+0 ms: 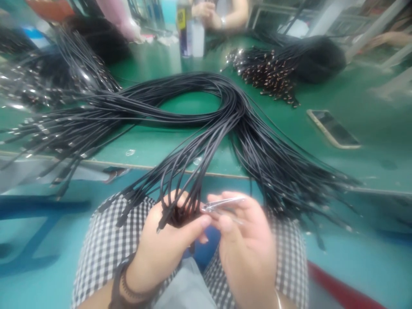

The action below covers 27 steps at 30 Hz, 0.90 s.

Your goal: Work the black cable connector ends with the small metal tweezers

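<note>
My left hand [167,240] is closed around the ends of a bundle of thin black cables [199,124] that loops over the green table [354,163] and hangs down over its front edge to my lap. My right hand [244,240] pinches metal tweezers [222,204], whose tips touch the cable ends held in my left hand. Both hands sit above my checkered lap, just below the table edge.
A phone [333,128] lies face up on the table to the right. More black cable bundles lie at the left [64,86] and far right [283,68]. A bottle [189,30] stands at the back, near another person's hands [206,10].
</note>
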{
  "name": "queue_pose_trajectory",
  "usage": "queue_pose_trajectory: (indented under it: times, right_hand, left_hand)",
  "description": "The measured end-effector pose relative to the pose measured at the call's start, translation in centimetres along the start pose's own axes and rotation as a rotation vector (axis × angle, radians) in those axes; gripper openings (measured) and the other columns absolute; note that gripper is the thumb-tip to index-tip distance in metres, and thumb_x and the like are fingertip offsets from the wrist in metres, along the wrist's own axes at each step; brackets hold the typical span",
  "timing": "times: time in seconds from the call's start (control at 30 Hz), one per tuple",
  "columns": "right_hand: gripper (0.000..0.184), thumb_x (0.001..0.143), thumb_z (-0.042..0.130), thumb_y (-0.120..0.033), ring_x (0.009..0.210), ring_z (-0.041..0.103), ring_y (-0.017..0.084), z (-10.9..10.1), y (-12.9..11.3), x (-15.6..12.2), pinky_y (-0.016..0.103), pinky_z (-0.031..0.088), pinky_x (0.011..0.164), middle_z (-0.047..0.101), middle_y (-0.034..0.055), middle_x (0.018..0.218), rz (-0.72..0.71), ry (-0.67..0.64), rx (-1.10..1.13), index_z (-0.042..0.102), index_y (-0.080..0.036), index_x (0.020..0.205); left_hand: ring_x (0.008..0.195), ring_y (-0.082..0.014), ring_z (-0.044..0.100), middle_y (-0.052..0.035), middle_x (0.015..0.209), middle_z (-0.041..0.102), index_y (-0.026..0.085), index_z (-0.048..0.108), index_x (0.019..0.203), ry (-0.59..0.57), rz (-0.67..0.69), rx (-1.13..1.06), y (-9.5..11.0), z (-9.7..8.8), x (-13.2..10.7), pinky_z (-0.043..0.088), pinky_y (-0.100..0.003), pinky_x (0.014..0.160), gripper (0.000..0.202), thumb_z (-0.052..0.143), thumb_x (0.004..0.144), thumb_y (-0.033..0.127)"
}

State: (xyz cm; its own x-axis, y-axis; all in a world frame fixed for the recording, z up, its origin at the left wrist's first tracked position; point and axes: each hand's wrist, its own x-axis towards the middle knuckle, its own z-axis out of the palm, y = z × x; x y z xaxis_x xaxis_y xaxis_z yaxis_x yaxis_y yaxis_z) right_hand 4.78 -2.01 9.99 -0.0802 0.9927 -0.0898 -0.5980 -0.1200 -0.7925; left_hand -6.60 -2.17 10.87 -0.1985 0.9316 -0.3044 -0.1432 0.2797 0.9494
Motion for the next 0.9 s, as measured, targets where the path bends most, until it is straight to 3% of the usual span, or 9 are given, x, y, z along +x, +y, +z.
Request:
queue_pose_trajectory:
  times: [0.2, 0.43, 0.63, 0.9]
  right_hand:
    - [0.015, 0.087, 0.068, -0.020, 0.070, 0.070, 0.009, 0.11, -0.01, 0.26, 0.015, 0.058, 0.058, 0.074, -0.0006, 0.097, -0.012, 0.015, -0.021, 0.065, -0.028, 0.099]
    - [0.017, 0.085, 0.069, -0.016, 0.064, 0.068, 0.008, 0.11, -0.06, 0.23, 0.015, 0.058, 0.058, 0.075, -0.0002, 0.095, 0.020, 0.058, -0.069, 0.067, -0.027, 0.097]
    - [0.016, 0.084, 0.070, -0.017, 0.062, 0.067, 0.008, 0.16, -0.06, 0.52, 0.015, 0.058, 0.057, 0.076, 0.0006, 0.093, 0.005, 0.077, -0.085, 0.067, -0.026, 0.096]
    - [0.010, 0.084, 0.069, -0.016, 0.059, 0.067, 0.008, 0.27, -0.31, 0.58, 0.016, 0.058, 0.052, 0.075, 0.0018, 0.089, 0.032, 0.105, -0.127, 0.066, -0.022, 0.091]
  left_hand:
    - [0.042, -0.0117, 0.062, 0.0059, 0.049, 0.065, 0.018, 0.058, 0.070, 0.021, 0.013, 0.027, -0.39, 0.07, 0.11, 0.049, -0.018, 0.040, 0.019, 0.076, 0.069, 0.016]
    - [0.045, -0.0128, 0.064, 0.0056, 0.054, 0.066, 0.020, 0.056, 0.071, 0.012, -0.073, -0.039, -0.80, 0.11, 0.21, 0.049, -0.019, 0.042, 0.024, 0.080, 0.069, 0.023]
    - [0.044, -0.0126, 0.063, 0.0064, 0.054, 0.066, 0.020, 0.053, 0.068, 0.065, -0.106, -0.042, -0.25, 0.32, 0.11, 0.050, -0.019, 0.042, 0.029, 0.082, 0.065, 0.019]
    - [0.045, -0.0119, 0.063, 0.0075, 0.051, 0.065, 0.021, 0.050, 0.069, 0.023, -0.075, -0.041, -0.87, 0.26, 0.17, 0.050, -0.019, 0.044, 0.032, 0.082, 0.066, 0.017]
